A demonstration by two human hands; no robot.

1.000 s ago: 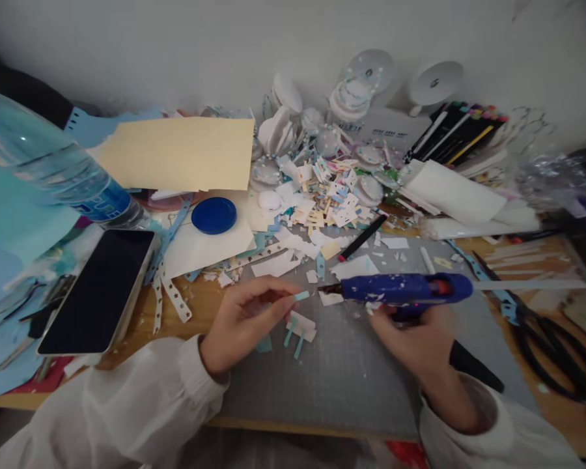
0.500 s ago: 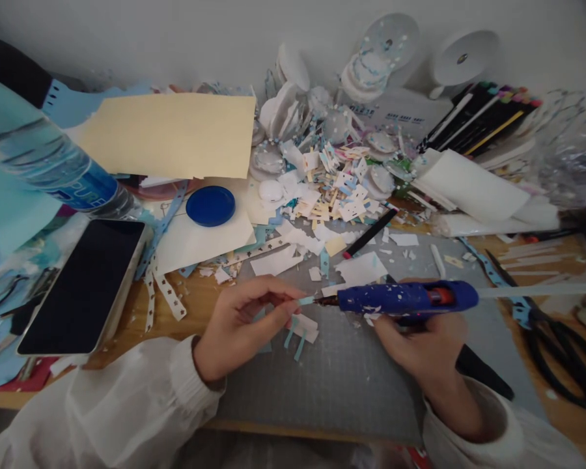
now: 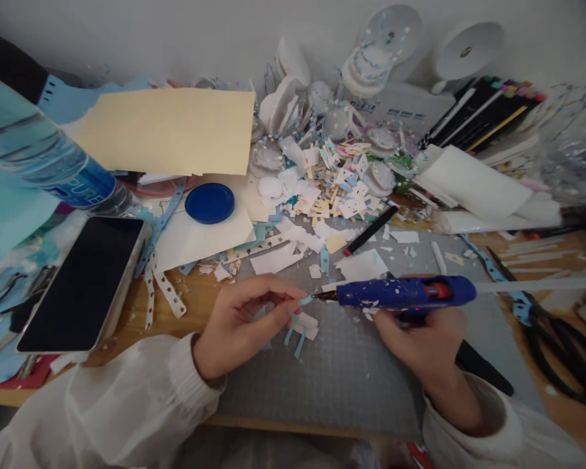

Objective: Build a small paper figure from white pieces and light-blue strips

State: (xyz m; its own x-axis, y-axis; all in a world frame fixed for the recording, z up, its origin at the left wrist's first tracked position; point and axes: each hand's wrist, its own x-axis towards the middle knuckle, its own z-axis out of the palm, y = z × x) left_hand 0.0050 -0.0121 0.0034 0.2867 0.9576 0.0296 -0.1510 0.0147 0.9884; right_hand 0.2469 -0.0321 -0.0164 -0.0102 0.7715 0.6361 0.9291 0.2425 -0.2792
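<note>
My left hand (image 3: 247,322) pinches a small light-blue paper strip (image 3: 304,300) over the grey cutting mat (image 3: 351,384). My right hand (image 3: 420,339) grips a blue glue gun (image 3: 400,292), held level with its nozzle touching the strip's end. Under the strip lie small white and blue paper pieces (image 3: 301,326) on the mat. Both arms wear white sleeves.
A phone (image 3: 81,283) lies at the left beside a tipped water bottle (image 3: 49,163) and a blue lid (image 3: 209,202). A cream sheet (image 3: 170,130) and a heap of paper scraps (image 3: 332,189) lie behind. Black scissors (image 3: 561,345) rest at the right, markers (image 3: 488,117) at the back.
The glue gun's nozzle has moved left until it meets the blue strip in my left hand. The view has shifted slightly downward.
</note>
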